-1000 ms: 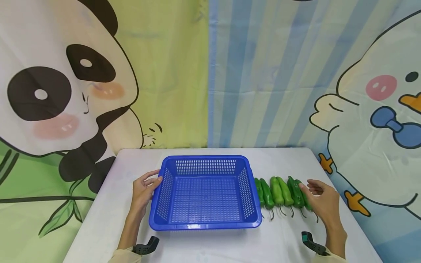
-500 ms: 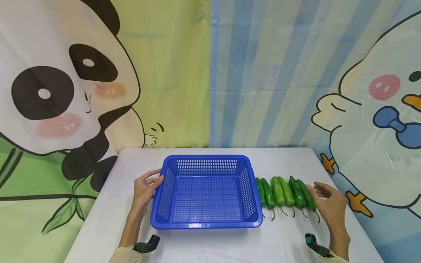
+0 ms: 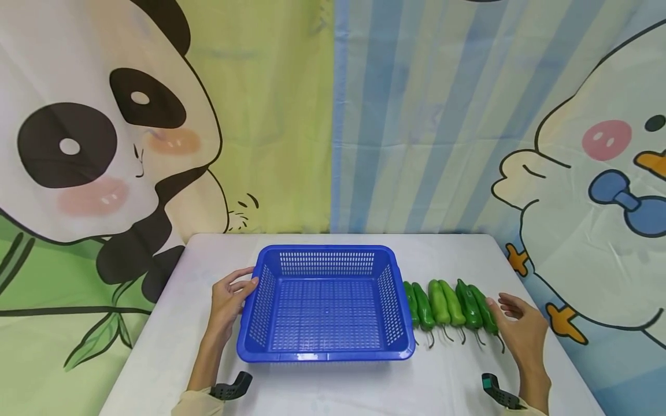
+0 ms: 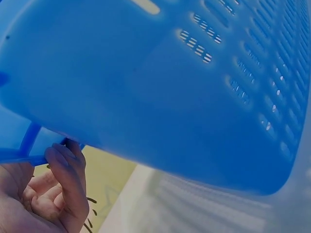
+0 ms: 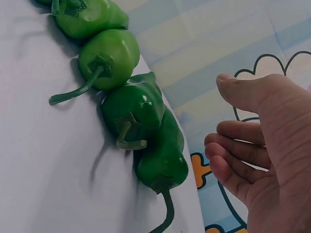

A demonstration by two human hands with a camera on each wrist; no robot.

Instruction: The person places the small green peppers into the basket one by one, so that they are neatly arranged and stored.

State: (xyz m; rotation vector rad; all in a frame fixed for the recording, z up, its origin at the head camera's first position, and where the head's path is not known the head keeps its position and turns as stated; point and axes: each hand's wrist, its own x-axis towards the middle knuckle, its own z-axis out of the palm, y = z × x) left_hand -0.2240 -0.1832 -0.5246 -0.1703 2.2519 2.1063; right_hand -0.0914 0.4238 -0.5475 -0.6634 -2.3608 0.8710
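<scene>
A blue plastic basket (image 3: 326,312) with slotted walls stands on the white table, its inside bare. My left hand (image 3: 227,303) holds the basket's left rim; in the left wrist view, curled fingers (image 4: 68,170) reach the rim's underside beside the basket wall (image 4: 136,111). Right of the basket lies a row of several green peppers, stems toward me, some light green (image 3: 439,302) and some dark green (image 3: 469,305). My right hand (image 3: 522,326) is just right of the last pepper (image 5: 163,162), fingers loosely bent, with a gap between hand and pepper in the right wrist view.
The white table (image 3: 343,393) ends at a back edge against printed curtains (image 3: 385,127). The basket's right side hides part of the leftmost pepper (image 3: 409,303). A dark wrist mount (image 3: 231,387) sits on each forearm.
My right hand has drawn off to the right, uncovering the last pepper that it partly hid. My left hand and the basket keep their places, apart from a slight view shift.
</scene>
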